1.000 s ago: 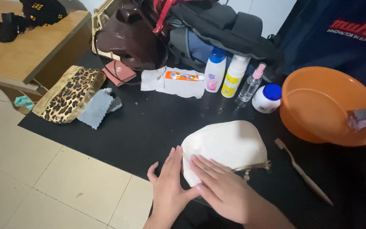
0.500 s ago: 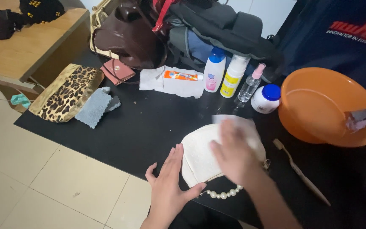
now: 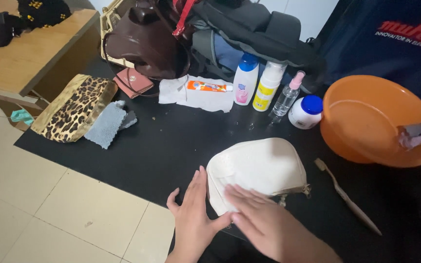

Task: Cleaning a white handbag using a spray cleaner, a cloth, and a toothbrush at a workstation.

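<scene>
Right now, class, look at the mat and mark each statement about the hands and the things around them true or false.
1. Both hands, left hand and right hand, touch the white pouch. True.
2. The orange basin is upside down. False: it sits open side up.
3. The toothbrush lies inside the basin. False: it lies on the black mat beside it.
4. The leopard-print pouch lies at the mat's left edge. True.
</scene>
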